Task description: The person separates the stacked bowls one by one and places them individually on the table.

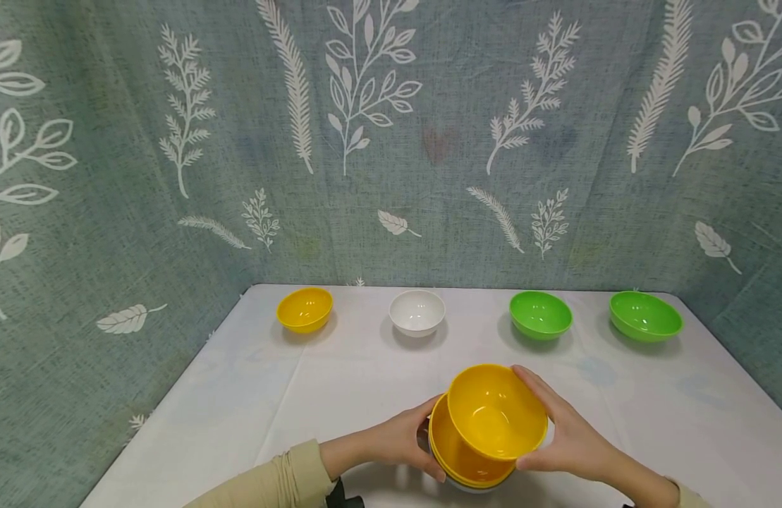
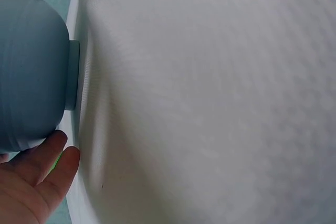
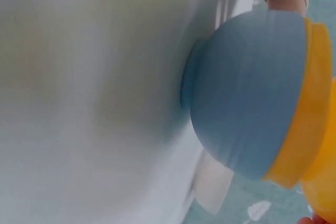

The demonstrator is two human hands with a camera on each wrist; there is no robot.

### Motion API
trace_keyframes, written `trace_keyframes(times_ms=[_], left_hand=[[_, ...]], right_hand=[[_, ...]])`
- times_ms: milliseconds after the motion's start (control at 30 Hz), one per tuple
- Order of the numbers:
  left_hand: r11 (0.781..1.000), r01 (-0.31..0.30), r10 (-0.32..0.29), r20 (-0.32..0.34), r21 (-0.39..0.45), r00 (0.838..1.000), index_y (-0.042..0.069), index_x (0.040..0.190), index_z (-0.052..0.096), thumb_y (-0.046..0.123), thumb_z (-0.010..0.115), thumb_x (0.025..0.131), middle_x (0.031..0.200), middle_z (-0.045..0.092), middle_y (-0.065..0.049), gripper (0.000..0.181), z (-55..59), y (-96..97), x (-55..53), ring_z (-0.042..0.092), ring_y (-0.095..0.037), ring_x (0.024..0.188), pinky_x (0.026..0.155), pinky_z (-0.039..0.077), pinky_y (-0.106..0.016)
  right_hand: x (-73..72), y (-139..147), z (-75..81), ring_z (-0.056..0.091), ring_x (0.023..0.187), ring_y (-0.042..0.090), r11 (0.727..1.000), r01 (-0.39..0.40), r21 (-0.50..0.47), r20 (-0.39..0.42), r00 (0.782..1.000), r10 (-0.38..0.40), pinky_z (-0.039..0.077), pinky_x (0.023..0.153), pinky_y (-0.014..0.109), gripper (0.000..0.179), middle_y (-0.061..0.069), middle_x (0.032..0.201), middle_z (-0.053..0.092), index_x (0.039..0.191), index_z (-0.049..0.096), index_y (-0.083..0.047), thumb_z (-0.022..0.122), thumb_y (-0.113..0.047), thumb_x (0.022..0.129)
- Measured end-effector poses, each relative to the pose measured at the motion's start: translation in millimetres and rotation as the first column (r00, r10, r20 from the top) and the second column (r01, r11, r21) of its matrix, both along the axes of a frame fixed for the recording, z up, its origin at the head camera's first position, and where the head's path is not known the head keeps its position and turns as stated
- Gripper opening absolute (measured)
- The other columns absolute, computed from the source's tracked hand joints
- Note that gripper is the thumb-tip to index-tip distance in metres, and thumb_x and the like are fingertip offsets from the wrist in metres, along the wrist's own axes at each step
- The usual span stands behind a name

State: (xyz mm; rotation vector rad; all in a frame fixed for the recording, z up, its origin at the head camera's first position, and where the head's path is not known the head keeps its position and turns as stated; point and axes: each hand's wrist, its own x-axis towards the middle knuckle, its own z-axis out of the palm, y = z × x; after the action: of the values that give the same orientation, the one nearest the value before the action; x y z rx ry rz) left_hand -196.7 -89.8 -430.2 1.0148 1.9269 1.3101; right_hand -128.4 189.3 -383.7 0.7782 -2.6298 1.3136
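Observation:
A yellow bowl (image 1: pixel 495 416) is tilted over the right part of a nested stack, gripped at its rim between the thumb and fingers of my right hand (image 1: pixel 568 437). Beneath it is another yellow bowl (image 1: pixel 446 441), seated in an outer bowl that looks blue-grey in both wrist views (image 2: pixel 31 72) (image 3: pixel 241 93). My left hand (image 1: pixel 400 434) holds the stack from its left side, thumb in front and fingers behind. In the right wrist view, the yellow rim (image 3: pixel 307 108) stands out above the blue-grey wall.
Along the back of the white-covered table (image 1: pixel 340 381) stand a small yellow bowl (image 1: pixel 304 310), a white bowl (image 1: pixel 417 313) and two green bowls (image 1: pixel 541 315) (image 1: pixel 646 317). A grey-green leaf-patterned curtain (image 1: pixel 391 155) hangs behind and at the sides.

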Motion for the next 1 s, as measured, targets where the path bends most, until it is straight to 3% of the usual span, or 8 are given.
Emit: trace_keyframes(times_ms=[100, 300, 633, 1000], left_hand=[[1.000, 0.014, -0.014, -0.004, 0.008, 1.000, 0.024, 0.145, 0.019, 0.020, 0.078, 0.072, 0.134, 0.043, 0.005, 0.093, -0.6, -0.5, -1.1, 0.052, -0.004, 0.108, 0.090, 0.044, -0.020], [1.000, 0.025, -0.025, 0.007, 0.005, 1.000, 0.024, 0.145, 0.018, 0.026, 0.077, 0.073, 0.135, 0.042, 0.005, 0.093, -0.2, -1.0, -1.8, 0.052, -0.003, 0.108, 0.090, 0.044, -0.020], [0.999, -0.018, 0.019, 0.013, -0.039, 1.000, 0.020, 0.145, 0.020, 0.020, 0.079, 0.071, 0.137, 0.041, 0.003, 0.095, 1.3, 0.2, -0.3, 0.052, -0.002, 0.108, 0.090, 0.043, -0.018], [0.999, -0.032, 0.033, 0.024, -0.037, 0.999, 0.017, 0.146, 0.020, 0.019, 0.080, 0.070, 0.139, 0.040, 0.000, 0.096, 2.1, 1.5, 1.3, 0.052, -0.002, 0.108, 0.089, 0.044, -0.018]], right_hand=[[0.3, 4.3, 3.5, 0.017, 0.126, -0.016, 1.000, 0.004, -0.016, -0.002, 1.000, -0.004, 0.023, 0.098, 0.012, 0.103, 0.013, 0.148, 0.027, 0.146, 0.021, -0.023, 0.082, -0.021, 0.063], [0.3, 13.5, 6.5, 0.016, 0.125, -0.018, 0.999, 0.006, -0.050, -0.017, 1.000, -0.007, 0.016, 0.094, 0.002, 0.104, 0.021, 0.147, 0.025, 0.146, 0.020, -0.021, 0.081, -0.017, 0.063], [0.6, 29.3, 3.9, 0.020, 0.121, -0.020, 0.996, 0.059, -0.072, -0.026, 0.998, -0.061, 0.017, 0.090, -0.002, 0.104, 0.025, 0.145, 0.025, 0.146, 0.020, -0.010, 0.081, -0.011, 0.062], [2.1, 49.8, 0.7, 0.020, 0.117, -0.022, 0.987, 0.152, -0.046, -0.030, 0.988, -0.154, 0.017, 0.086, -0.003, 0.104, 0.019, 0.145, 0.026, 0.147, 0.019, -0.013, 0.080, -0.007, 0.063]])
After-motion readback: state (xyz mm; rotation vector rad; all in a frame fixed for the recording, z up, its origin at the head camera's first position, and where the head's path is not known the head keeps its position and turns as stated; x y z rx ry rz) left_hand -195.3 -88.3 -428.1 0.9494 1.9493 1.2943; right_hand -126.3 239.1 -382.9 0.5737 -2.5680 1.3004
